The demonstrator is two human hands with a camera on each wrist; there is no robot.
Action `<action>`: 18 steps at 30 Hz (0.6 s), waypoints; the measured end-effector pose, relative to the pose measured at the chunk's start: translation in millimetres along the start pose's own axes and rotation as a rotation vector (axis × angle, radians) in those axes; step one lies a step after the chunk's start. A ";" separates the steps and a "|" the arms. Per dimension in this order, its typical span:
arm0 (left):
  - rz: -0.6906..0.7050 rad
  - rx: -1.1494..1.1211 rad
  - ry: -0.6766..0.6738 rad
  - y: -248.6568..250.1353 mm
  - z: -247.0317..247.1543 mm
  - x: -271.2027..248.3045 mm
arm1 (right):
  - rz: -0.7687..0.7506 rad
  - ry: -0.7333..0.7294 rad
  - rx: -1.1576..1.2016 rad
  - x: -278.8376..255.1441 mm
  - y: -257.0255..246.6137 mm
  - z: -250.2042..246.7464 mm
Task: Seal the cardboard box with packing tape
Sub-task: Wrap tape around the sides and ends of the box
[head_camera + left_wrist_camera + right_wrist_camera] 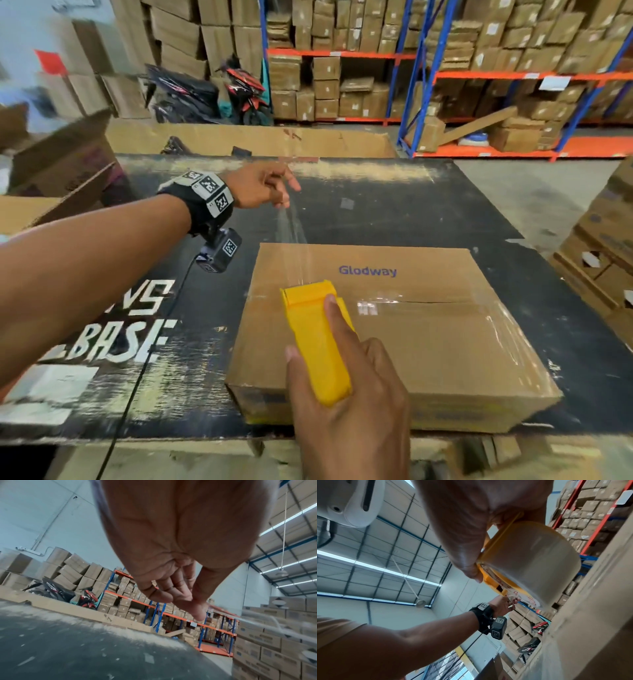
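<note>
A closed cardboard box [428, 342] printed "Glodway" lies on the black table [394, 212], with clear tape shining along its middle seam. My right hand [346, 394] grips a yellow tape dispenser [315, 342] over the box's left part. Its clear tape roll [530, 568] shows in the right wrist view beside the box [590, 615]. A strip of clear tape [291, 233] runs from the dispenser out past the box's far edge. My left hand [270, 185] pinches the strip's end above the table. In the left wrist view the left hand [180, 595] has thumb and fingers together, and the tape [257, 616] trails off to the right.
Open cardboard boxes [61, 164] stand at the table's left and a long one [250, 138] behind it. Stacked cartons [603, 260] sit close on the right. Blue-and-orange racks [479, 75] full of boxes and parked motorbikes [205, 92] fill the background.
</note>
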State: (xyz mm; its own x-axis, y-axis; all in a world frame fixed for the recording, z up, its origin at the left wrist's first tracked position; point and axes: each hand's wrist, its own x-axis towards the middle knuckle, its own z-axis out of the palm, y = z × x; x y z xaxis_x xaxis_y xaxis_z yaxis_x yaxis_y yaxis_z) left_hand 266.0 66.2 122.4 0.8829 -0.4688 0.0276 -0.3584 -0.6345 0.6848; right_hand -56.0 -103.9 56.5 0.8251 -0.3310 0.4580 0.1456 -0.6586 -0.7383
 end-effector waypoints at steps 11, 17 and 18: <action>0.057 0.000 -0.110 -107.6 14.1 39.9 | 0.097 0.022 -0.096 6.1 -37.1 104.7; 0.059 -0.064 -0.164 -144.6 40.5 52.0 | 0.133 0.037 -0.118 8.1 -40.0 124.9; 0.047 -0.068 -0.193 -151.4 44.7 52.6 | 0.132 0.032 -0.126 8.2 -39.9 126.8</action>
State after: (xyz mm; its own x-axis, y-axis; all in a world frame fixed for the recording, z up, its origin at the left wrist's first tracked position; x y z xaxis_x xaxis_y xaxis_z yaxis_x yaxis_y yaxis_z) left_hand 353.1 110.1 -12.3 0.7886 -0.6103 -0.0753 -0.3706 -0.5694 0.7338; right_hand 14.2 5.3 26.9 0.8146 -0.4401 0.3779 -0.0342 -0.6868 -0.7260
